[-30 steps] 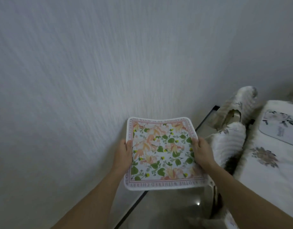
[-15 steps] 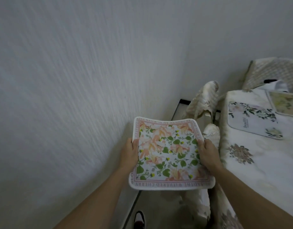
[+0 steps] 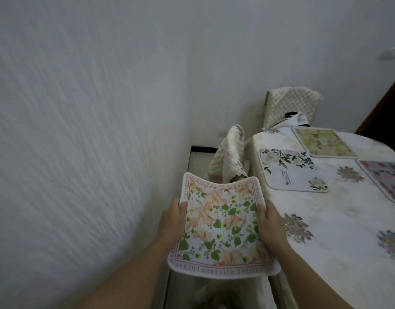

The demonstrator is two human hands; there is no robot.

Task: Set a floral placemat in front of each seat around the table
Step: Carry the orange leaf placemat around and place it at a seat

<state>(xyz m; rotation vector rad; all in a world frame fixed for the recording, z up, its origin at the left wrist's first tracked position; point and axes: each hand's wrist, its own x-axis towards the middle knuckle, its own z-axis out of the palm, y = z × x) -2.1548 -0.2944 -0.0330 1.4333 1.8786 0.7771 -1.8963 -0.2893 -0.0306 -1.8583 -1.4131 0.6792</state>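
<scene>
placemats: four are showing, namely peach placemat (image 3: 221,221), leafy white placemat (image 3: 290,172), yellow-green placemat (image 3: 323,141), purple placemat (image 3: 386,179) | chairs: two are standing, namely near chair (image 3: 230,152), far chair (image 3: 292,103) | hands: two are showing, namely left hand (image 3: 172,219), right hand (image 3: 270,224) | surface (image 3: 337,219): one is showing

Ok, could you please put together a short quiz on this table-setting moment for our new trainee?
1. True or false: the left hand and the right hand both grip the peach-flowered placemat, one at each side edge.
2. How many mats in view already lie on the table? A) one B) three C) five
3. Fill in: the white mat nearest the covered chair bears the printed word ____.
Key: 1 true; 2 B; 3 Beautiful.
</scene>
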